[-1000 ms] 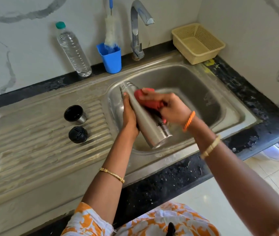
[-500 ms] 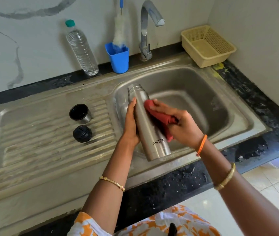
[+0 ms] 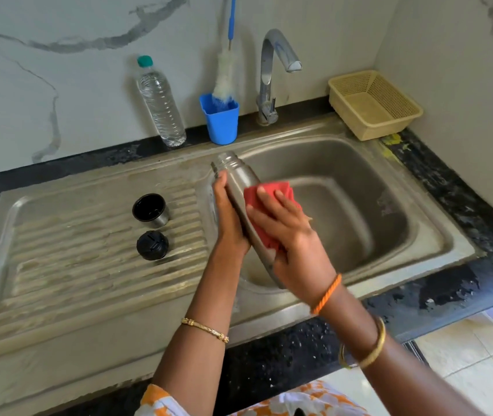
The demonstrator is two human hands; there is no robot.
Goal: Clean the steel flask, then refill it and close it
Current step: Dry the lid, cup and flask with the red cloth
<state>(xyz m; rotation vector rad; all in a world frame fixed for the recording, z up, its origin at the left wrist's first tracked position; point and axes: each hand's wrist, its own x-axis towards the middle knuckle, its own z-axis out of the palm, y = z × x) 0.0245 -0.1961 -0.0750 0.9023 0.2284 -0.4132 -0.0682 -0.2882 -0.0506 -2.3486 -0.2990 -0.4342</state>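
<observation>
Both forearms reach forward from the bottom edge and converge ahead of the body, the right crossing in from the lower right, the left rising more steeply. The left hand [image 3: 229, 219] is wrapped around the steel flask [image 3: 240, 181] from its left side, thumb pointing up toward the neck. The right hand [image 3: 291, 232] lies palm-down, fingers spread and pressing a red cloth [image 3: 269, 192] against it.
</observation>
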